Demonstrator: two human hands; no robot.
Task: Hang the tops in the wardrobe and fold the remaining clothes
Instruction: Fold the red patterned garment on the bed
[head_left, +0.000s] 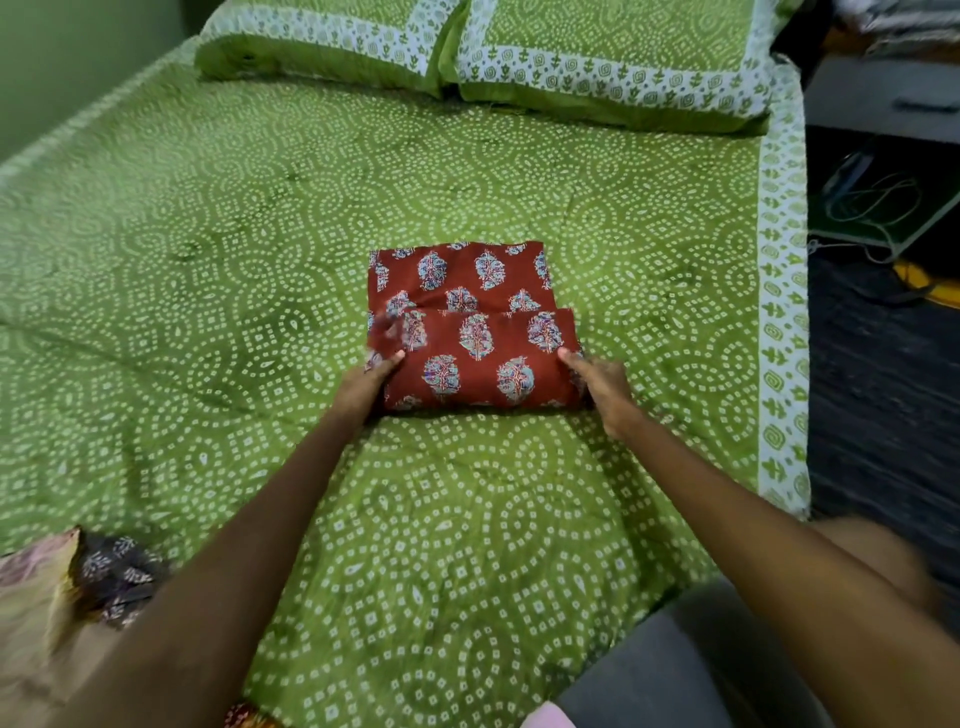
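rust-red block-printed cotton garment (470, 332) lies mid-bed, nearly folded; both hands (363, 387) (602, 387) pinch its near fold's ends; crumpled clothes (78, 587) wait at near-left edge.

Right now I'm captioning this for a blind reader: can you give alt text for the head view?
Two hands, left and right, grip the ends of a red printed cloth, half folded on a green dotted bedsheet. Two matching pillows lie at the bed's head; more clothes sit at lower left.
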